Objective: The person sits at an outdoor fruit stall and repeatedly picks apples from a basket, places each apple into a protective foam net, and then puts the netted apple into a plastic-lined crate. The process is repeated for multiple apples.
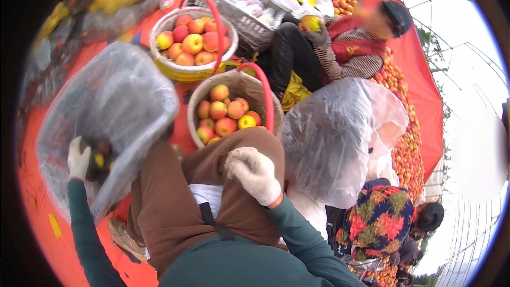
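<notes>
My left hand [79,159], in a white glove, reaches into the clear plastic lining [117,90] of a container at my left. Its fingers are parted beside several shadowed fruits [100,159] with yellow patches. My right hand [255,175], also gloved in white, is over my right thigh with its fingers curled in; I see nothing in them. Just beyond my knees stands a lined basket [194,111] with a red handle, partly filled with red-yellow apples [226,126]. Behind it, a fuller basket [156,56] holds more apples [192,43].
A grey crate [260,34] holds fruit in white foam nets. Across from me a seated person [350,48] holds an apple [311,23]. Clear plastic [329,138] covers something at my right. Piled apples [406,143] lie beyond, near a person in a floral top [377,220]. Red sheeting [40,196] covers the ground.
</notes>
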`<state>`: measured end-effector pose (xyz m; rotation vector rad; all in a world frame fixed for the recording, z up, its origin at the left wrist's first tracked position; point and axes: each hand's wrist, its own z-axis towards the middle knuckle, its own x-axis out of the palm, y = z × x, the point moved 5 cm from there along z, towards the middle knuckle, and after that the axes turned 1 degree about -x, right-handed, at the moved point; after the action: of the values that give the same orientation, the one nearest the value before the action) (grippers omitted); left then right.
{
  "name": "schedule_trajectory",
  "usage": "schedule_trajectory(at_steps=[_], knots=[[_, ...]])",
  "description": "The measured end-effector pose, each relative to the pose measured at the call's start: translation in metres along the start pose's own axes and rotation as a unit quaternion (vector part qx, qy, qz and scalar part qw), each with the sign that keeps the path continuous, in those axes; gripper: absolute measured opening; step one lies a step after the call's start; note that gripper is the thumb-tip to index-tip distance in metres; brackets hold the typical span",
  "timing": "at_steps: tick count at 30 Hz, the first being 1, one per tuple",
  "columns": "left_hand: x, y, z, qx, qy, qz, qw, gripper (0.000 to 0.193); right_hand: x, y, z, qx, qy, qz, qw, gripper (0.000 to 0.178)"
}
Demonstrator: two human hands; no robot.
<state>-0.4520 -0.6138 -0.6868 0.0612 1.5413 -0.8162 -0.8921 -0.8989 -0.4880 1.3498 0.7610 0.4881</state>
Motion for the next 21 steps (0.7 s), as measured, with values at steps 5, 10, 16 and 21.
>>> schedule_trajectory(at_steps=[5, 10, 16, 21], knots=[[-0.034, -0.176, -0.063, 0.131, 0.070, -0.292, 0.945, 0.022, -0.075, 0.020, -0.042, -0.082, -0.176, 0.117, 0.974, 0.013], [-0.042, -0.280, -0.152, 0.131, 0.164, -0.392, 0.896, 0.019, -0.260, 0.051, -0.099, -0.216, -0.473, 0.194, 0.832, 0.004], [-0.021, -0.346, -0.215, 0.153, 0.299, -0.421, 0.843, 0.020, -0.404, -0.057, -0.155, -0.041, -0.469, 0.126, 0.873, 0.018], [-0.016, -0.376, -0.248, 0.212, 0.334, -0.392, 0.831, 0.021, -0.427, -0.266, -0.144, 0.103, -0.275, 0.057, 0.954, 0.035]])
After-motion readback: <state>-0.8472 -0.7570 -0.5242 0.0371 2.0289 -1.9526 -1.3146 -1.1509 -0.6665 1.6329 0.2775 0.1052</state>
